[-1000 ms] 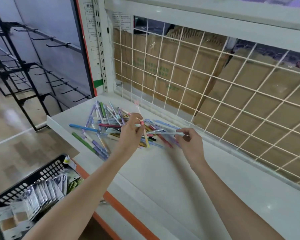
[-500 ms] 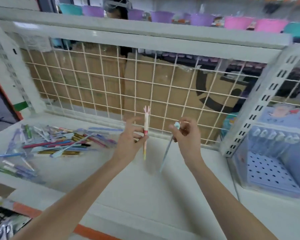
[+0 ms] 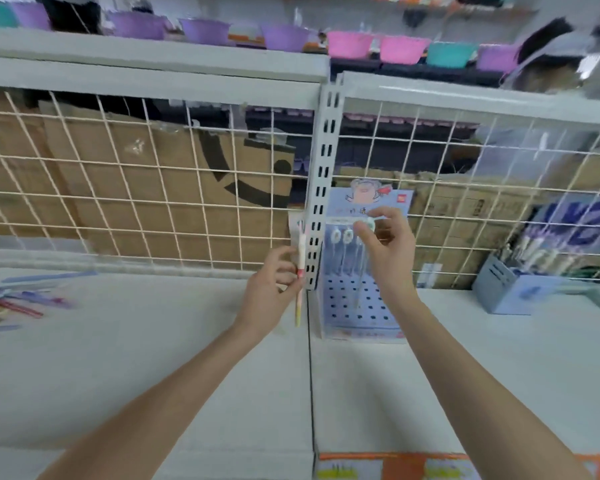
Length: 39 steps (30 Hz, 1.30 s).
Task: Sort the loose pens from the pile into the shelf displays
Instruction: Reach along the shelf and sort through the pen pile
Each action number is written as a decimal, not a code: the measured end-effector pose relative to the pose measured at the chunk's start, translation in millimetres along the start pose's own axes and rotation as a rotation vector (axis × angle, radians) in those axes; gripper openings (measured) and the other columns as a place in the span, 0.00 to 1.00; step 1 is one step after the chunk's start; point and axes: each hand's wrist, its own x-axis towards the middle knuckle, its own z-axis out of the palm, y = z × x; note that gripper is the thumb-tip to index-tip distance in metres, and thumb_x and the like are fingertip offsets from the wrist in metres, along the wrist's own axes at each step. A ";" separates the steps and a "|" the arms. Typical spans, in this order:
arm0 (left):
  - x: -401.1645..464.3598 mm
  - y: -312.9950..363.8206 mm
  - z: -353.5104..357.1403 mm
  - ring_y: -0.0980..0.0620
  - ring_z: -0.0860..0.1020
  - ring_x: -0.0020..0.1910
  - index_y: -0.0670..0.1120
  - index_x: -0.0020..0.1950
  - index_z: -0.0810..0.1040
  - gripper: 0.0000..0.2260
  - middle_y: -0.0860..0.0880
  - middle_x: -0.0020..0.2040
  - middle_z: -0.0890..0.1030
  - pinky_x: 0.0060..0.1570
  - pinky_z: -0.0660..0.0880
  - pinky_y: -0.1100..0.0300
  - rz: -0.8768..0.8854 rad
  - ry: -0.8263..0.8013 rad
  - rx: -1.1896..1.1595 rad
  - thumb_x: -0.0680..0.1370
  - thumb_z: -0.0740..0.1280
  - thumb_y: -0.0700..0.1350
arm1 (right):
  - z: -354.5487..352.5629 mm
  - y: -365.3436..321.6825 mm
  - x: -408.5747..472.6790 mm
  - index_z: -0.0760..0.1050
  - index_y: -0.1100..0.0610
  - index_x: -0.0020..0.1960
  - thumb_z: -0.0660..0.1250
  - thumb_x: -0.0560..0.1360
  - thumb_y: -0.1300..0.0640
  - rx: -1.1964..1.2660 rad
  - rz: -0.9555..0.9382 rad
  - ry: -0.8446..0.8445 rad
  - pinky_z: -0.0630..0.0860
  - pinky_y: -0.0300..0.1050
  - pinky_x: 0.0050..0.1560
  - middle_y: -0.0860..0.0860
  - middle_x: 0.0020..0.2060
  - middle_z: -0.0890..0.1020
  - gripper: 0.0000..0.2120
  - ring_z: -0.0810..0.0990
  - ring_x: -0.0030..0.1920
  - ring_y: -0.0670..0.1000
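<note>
My left hand (image 3: 272, 289) grips a pink and yellow pen (image 3: 301, 271), held upright in front of the slotted shelf post (image 3: 323, 188). My right hand (image 3: 385, 247) pinches the round white top of a pale blue pen (image 3: 362, 271) that hangs point down over the light blue perforated pen display (image 3: 354, 306). Two matching pens (image 3: 340, 237) stand in the display's back row, just left of my right hand. The loose pen pile (image 3: 11, 303) lies at the far left on the white shelf (image 3: 153, 358).
A white wire grid (image 3: 136, 188) backs the shelf, with cardboard boxes behind it. At the right stands a second blue holder (image 3: 513, 289) with several pens. Coloured baskets (image 3: 347, 43) line the shelf above. An orange strip runs along the shelf's front edge.
My view has swung right from the pile to the blue display. Both hands carried their pens rightward, and my right hand now holds its pen over the display holes.
</note>
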 end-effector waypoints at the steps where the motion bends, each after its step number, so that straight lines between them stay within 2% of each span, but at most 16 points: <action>1: 0.4 0.8 8.4 0.57 0.79 0.43 0.54 0.61 0.68 0.19 0.54 0.47 0.78 0.45 0.75 0.66 -0.004 -0.007 0.003 0.74 0.70 0.40 | -3.9 3.9 2.4 0.72 0.57 0.49 0.70 0.73 0.61 -0.006 0.000 -0.016 0.65 0.33 0.32 0.49 0.30 0.71 0.08 0.66 0.28 0.41; 4: 2.3 1.4 25.6 0.54 0.79 0.43 0.58 0.61 0.68 0.21 0.51 0.48 0.78 0.47 0.77 0.60 -0.022 -0.037 0.015 0.74 0.70 0.40 | -7.5 10.9 10.3 0.73 0.58 0.49 0.70 0.73 0.63 0.001 0.017 -0.019 0.65 0.30 0.32 0.47 0.30 0.71 0.08 0.67 0.27 0.40; 7: 5.0 -1.1 33.1 0.54 0.79 0.42 0.58 0.61 0.68 0.21 0.50 0.49 0.78 0.48 0.77 0.60 -0.052 -0.056 0.032 0.74 0.70 0.41 | -5.5 16.7 16.9 0.72 0.57 0.48 0.70 0.73 0.63 -0.001 0.022 -0.029 0.67 0.30 0.34 0.47 0.33 0.73 0.08 0.69 0.29 0.39; 10: 7.7 -6.7 35.5 0.54 0.80 0.44 0.56 0.63 0.68 0.21 0.51 0.50 0.79 0.46 0.76 0.64 -0.081 -0.039 0.031 0.74 0.71 0.43 | -0.5 23.9 21.5 0.71 0.56 0.48 0.70 0.73 0.63 0.009 0.028 -0.011 0.70 0.33 0.36 0.48 0.35 0.74 0.09 0.71 0.33 0.44; 14: 6.6 -13.6 36.3 0.54 0.80 0.44 0.55 0.62 0.68 0.19 0.51 0.49 0.79 0.42 0.74 0.70 -0.114 -0.039 0.025 0.74 0.70 0.43 | 7.4 31.5 22.4 0.71 0.55 0.48 0.70 0.73 0.62 -0.004 0.071 0.006 0.70 0.32 0.38 0.47 0.37 0.75 0.08 0.72 0.36 0.47; 17: 6.3 -16.7 36.9 0.53 0.80 0.44 0.56 0.60 0.68 0.18 0.50 0.48 0.79 0.41 0.73 0.69 -0.118 -0.054 0.000 0.75 0.70 0.42 | 12.1 36.9 22.2 0.71 0.55 0.47 0.70 0.73 0.63 -0.025 0.090 0.000 0.71 0.33 0.38 0.45 0.37 0.76 0.09 0.73 0.37 0.47; 23: 6.2 -21.3 38.5 0.54 0.79 0.43 0.54 0.61 0.69 0.18 0.50 0.48 0.79 0.41 0.73 0.71 -0.128 -0.078 -0.036 0.75 0.69 0.40 | 14.2 39.4 26.9 0.70 0.55 0.47 0.70 0.73 0.62 -0.086 0.083 0.014 0.70 0.31 0.37 0.49 0.39 0.77 0.09 0.75 0.38 0.48; 33: 10.4 -32.6 38.0 0.51 0.80 0.45 0.50 0.63 0.69 0.19 0.47 0.50 0.79 0.47 0.76 0.62 -0.140 -0.060 -0.061 0.74 0.70 0.41 | 18.7 40.6 29.7 0.70 0.55 0.47 0.70 0.73 0.60 -0.122 0.061 -0.023 0.70 0.29 0.37 0.43 0.37 0.75 0.09 0.73 0.36 0.43; 39: 13.0 -32.3 37.2 0.52 0.80 0.43 0.53 0.61 0.68 0.19 0.47 0.49 0.79 0.45 0.76 0.61 -0.129 -0.059 -0.079 0.74 0.70 0.40 | 19.9 42.5 35.4 0.69 0.54 0.45 0.70 0.73 0.59 -0.158 0.074 -0.066 0.70 0.32 0.37 0.47 0.37 0.75 0.09 0.72 0.36 0.45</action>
